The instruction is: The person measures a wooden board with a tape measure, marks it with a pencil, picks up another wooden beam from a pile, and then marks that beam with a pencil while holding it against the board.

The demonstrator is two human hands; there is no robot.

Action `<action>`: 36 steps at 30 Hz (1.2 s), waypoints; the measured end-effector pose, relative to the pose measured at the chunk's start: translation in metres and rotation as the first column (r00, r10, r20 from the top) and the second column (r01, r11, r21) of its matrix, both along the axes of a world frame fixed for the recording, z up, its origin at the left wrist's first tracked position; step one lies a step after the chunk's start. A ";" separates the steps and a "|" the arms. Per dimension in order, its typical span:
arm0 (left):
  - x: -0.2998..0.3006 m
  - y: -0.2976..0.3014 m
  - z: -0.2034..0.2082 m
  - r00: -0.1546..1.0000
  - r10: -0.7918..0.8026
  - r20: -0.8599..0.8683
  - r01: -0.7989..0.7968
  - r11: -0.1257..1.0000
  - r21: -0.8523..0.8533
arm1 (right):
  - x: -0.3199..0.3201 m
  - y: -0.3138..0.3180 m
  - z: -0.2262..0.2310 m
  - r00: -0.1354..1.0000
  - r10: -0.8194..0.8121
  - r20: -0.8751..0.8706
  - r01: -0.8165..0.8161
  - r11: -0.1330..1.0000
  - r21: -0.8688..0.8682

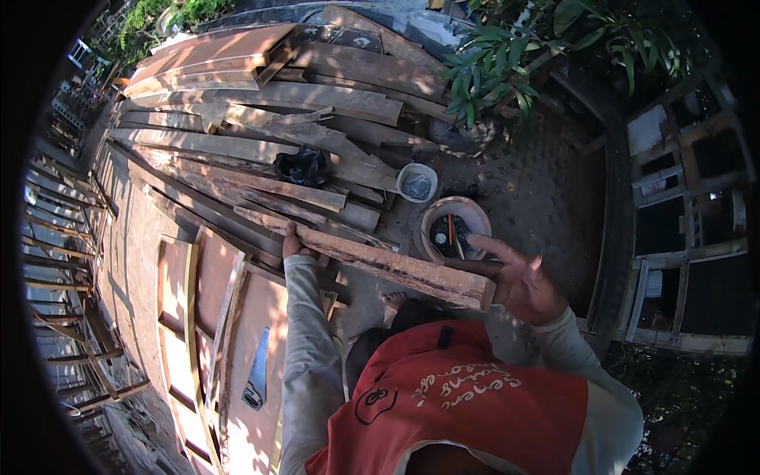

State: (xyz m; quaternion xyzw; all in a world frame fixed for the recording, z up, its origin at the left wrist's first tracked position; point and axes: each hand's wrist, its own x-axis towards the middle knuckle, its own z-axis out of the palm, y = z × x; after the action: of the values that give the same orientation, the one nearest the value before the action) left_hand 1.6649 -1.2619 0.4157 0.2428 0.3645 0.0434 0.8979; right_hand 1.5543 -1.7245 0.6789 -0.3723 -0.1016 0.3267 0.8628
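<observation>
A long, rough wooden beam (372,260) lies slantwise in front of me, its cut end toward the right. My left hand (296,244) is closed round the beam toward its far left part, thumb on top. At the near right end is my right hand (529,283), palm showing and fingers spread. Some of its fingers reach behind the beam's end, where I cannot tell whether they touch it. Beyond the beam stands a round clay-coloured pot (427,247) with sticks and dark bits inside.
Several planks (332,99) are piled ahead. A white bucket (416,184) stands beside them, and a black plastic bag (302,168) lies on top. At left, a handsaw (256,372) rests on wooden panels (261,317). Window-like frames (689,237) stand at right; leafy branches (499,71) overhang the back.
</observation>
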 end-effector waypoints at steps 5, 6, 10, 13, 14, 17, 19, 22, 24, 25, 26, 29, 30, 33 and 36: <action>0.031 0.000 0.062 0.998 -0.057 0.000 0.057 0.989 0.137 | 0.016 0.018 0.038 0.987 0.010 0.159 -0.034 0.988 0.149; 0.029 0.014 0.066 0.996 -0.086 0.026 0.081 0.984 0.157 | 0.016 0.026 0.045 0.977 0.051 0.207 -0.082 0.986 0.142; 0.017 0.071 0.076 0.989 -0.077 0.123 0.052 0.980 0.190 | 0.010 0.060 0.061 0.960 0.090 0.264 -0.138 0.976 0.167; -0.001 0.062 0.082 0.974 -0.088 0.209 0.037 0.970 0.239 | 0.006 0.078 0.064 0.939 0.149 0.310 -0.230 0.942 0.245; -0.006 0.048 0.091 0.984 -0.083 0.157 0.042 0.967 0.250 | 0.003 0.082 0.064 0.928 0.097 0.359 -0.172 0.968 0.184; -0.025 0.025 0.125 0.991 -0.011 0.135 -0.021 0.972 0.236 | -0.010 0.099 0.072 0.899 0.046 0.436 -0.128 0.979 0.161; -0.044 0.012 0.141 0.991 0.094 0.096 -0.114 0.966 0.231 | -0.016 0.111 0.074 0.896 0.050 0.441 -0.151 0.969 0.198; -0.095 0.055 0.092 0.989 0.132 0.064 -0.146 0.838 0.526 | -0.036 0.136 0.096 0.847 0.064 0.528 -0.202 0.957 0.207; -0.110 0.022 0.080 0.901 0.368 0.230 -0.352 0.312 0.882 | -0.050 0.153 0.095 0.825 0.097 0.556 -0.243 0.950 0.194; -0.111 0.005 0.081 0.866 0.426 0.261 -0.413 0.317 0.854 | -0.059 0.159 0.097 0.816 0.093 0.571 -0.229 0.958 0.171; -0.124 -0.004 0.082 0.826 0.490 0.279 -0.465 0.314 0.828 | -0.072 0.171 0.091 0.806 0.086 0.585 -0.241 0.951 0.192; -0.133 -0.023 0.100 0.669 0.658 0.346 -0.659 0.308 0.687 | -0.078 0.202 0.103 0.277 0.044 0.960 -0.232 0.972 0.022; -0.139 -0.021 0.105 0.602 0.714 0.358 -0.710 0.274 0.648 | -0.081 0.213 0.098 0.232 0.146 0.962 -0.354 0.934 -0.056; -0.185 0.012 0.117 0.367 0.845 0.389 -0.835 0.115 0.538 | -0.077 0.246 0.051 0.124 0.474 0.872 -0.600 0.736 -0.314; -0.275 0.046 0.100 0.166 0.891 0.423 -0.916 -0.019 0.400 | -0.068 0.273 -0.048 0.188 0.896 0.402 -0.825 0.366 -0.430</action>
State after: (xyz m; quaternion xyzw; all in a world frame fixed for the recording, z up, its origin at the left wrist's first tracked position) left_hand 1.3901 -1.2160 0.5158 0.2077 0.3802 0.7262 0.5339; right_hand 1.4862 -1.4510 0.6305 -0.3789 -0.5299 0.6269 0.4274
